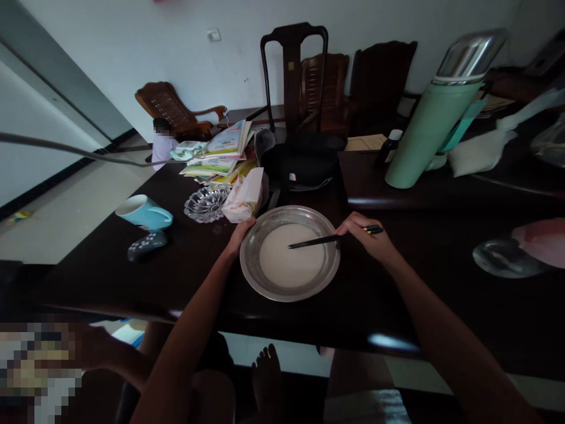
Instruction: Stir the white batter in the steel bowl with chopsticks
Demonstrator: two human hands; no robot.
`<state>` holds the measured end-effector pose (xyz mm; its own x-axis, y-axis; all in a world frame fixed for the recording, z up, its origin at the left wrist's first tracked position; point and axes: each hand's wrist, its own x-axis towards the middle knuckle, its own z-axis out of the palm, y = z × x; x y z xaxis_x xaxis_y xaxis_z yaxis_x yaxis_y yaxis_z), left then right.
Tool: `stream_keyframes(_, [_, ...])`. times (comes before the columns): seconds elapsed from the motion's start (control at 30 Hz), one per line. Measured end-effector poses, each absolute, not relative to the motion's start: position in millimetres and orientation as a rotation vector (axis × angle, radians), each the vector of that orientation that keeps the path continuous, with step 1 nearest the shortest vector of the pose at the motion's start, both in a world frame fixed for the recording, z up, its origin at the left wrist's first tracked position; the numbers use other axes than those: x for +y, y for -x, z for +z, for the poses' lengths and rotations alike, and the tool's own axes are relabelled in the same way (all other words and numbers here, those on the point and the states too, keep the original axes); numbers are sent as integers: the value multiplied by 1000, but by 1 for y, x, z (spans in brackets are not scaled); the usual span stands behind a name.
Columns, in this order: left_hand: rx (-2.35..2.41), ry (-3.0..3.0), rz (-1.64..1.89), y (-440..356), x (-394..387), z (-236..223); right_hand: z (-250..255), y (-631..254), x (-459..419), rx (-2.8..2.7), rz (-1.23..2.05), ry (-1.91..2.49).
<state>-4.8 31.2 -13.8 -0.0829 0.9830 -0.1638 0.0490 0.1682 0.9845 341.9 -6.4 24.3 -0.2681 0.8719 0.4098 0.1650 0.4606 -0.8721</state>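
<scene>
Much of your left hand [241,234] is hidden: it touches the upper left rim of the metal bowl [248,259] at the centre of the frame, with most of its fingers out of sight behind the edge, so you cannot tell how tightly they curl. Your right hand [364,234], right of centre, has its fingers closed around the black chopsticks [315,240], whose tips reach the milky liquid [291,268]; whether they dip below its surface is hard to make out. At the right edge of the frame, a pink object [541,241] is cut off, and you cannot tell what it is. In the lower left, another person's arm [110,353] runs into a blurred patch.

Your bowl sits on the dark table [132,288], the whitish liquid covering its bottom. Just above it stands a tissue pack [242,199], beside a clear glass dish [205,205]. At left is a light blue mug [154,215]; you cannot see what it contains. In the upper right, a green thermos [430,129] leans in view, its contents hidden, near a bag [479,153] with something white inside.
</scene>
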Motion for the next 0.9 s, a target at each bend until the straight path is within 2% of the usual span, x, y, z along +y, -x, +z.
stream_keyframes(0.13, [1377,-1092,1130,6,31,-14,26,-343,-7,-1607,962,868])
stream_keyframes(0.3, [1384,-1102,1139,7,30,-16,25,-337,-8,-1812,950,842])
stream_keyframes(0.5, [1367,-1101,1140,5,29,-13,25,-344,-6,-1574,932,920])
stream_keyframes(0.7, [1349,-1089,1138,5,30,-12,23,-335,-9,-1832,946,837])
stream_keyframes(0.9, [1340,-1085,1139,6,31,-15,22,-343,-7,-1642,939,892])
